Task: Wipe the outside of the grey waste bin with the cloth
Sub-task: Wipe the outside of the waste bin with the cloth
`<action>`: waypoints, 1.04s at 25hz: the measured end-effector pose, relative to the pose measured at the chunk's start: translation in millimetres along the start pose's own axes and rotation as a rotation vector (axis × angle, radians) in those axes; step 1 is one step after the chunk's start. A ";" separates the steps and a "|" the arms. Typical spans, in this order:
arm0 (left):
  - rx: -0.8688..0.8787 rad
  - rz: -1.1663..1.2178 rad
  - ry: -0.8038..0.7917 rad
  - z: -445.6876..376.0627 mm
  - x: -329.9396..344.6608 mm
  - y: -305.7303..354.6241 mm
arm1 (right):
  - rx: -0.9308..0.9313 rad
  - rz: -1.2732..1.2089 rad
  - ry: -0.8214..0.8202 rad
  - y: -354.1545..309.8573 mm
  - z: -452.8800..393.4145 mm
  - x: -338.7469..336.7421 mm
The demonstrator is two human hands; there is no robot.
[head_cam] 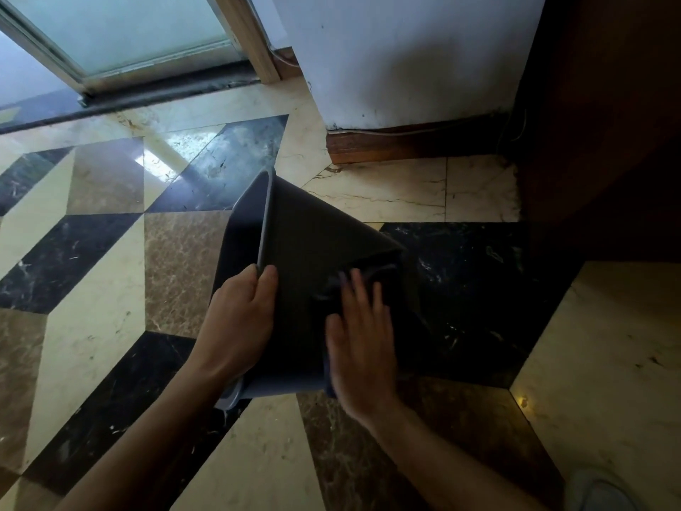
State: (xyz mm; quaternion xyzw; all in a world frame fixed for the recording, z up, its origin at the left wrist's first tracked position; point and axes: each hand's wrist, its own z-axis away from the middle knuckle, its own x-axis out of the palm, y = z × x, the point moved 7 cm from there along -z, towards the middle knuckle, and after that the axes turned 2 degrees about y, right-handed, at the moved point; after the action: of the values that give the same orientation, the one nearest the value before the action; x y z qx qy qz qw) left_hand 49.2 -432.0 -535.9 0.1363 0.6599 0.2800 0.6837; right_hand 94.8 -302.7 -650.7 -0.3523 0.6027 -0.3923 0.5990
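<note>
The grey waste bin point(313, 230) lies tipped on its side on the marble floor, its open mouth facing left and one flat side facing up. My left hand point(239, 322) grips the bin's rim at the near edge of the mouth. My right hand point(359, 341) lies flat, fingers spread and blurred, pressing a dark cloth point(368, 282) against the upturned side near the bin's base. Most of the cloth is hidden under the palm; a bluish corner shows below the hand.
The patterned marble floor point(92, 326) spreads to the left and front. A white wall with a wooden skirting board point(405, 145) stands behind the bin, dark wooden furniture point(608, 123) to the right, a glass sliding door point(121, 35) at far left. A shoe point(604, 492) shows bottom right.
</note>
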 end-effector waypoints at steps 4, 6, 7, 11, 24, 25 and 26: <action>0.031 -0.011 -0.010 0.9 0.8 3.3 | -0.365 -0.051 -0.041 -54.8 -9.6 1.1; 0.048 -0.041 0.003 -1.8 -3.1 3.5 | -0.412 -0.028 -0.049 -54.9 -32.6 0.6; 0.055 -0.061 0.011 -3.1 -4.9 2.8 | -0.403 -0.007 -0.048 -50.4 -47.3 1.1; 0.033 -0.007 -0.054 -1.8 -3.3 -5.5 | -0.115 0.034 -0.001 0.5 -100.1 -3.3; 0.174 -0.161 -0.027 -33.3 -24.7 -31.1 | 0.704 -0.243 0.221 150.0 -63.1 -28.7; 0.137 -0.125 -0.003 -41.6 -26.8 -27.7 | 0.714 -0.234 0.224 150.7 -60.1 -28.7; 0.107 -0.104 0.028 -52.8 -28.3 -20.8 | 0.713 -0.215 0.229 152.7 -57.4 -29.6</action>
State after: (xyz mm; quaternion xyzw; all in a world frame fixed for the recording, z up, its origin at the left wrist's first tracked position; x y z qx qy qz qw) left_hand 2.5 -474.4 -528.9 0.1342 0.6898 0.2101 0.6797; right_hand 45.4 -205.5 -775.5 -0.1370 0.4511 -0.6744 0.5683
